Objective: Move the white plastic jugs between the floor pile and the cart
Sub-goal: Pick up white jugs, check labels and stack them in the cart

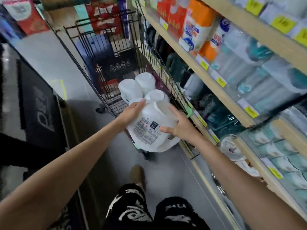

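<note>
Cart holds 3 jugs; held jug hangs over its near end.
Left hand and right hand clamp it between spread, nearly straight fingers, none curled round; we judge: keep squeezing inward, lower beside the 3.

The jug I see is smooth, faintly shiny white plastic with a printed paper label. The cart is thin black wire metal. The shelves look like pale matt wood, their packs wrapped in glossy film. The floor is smooth grey.
</note>
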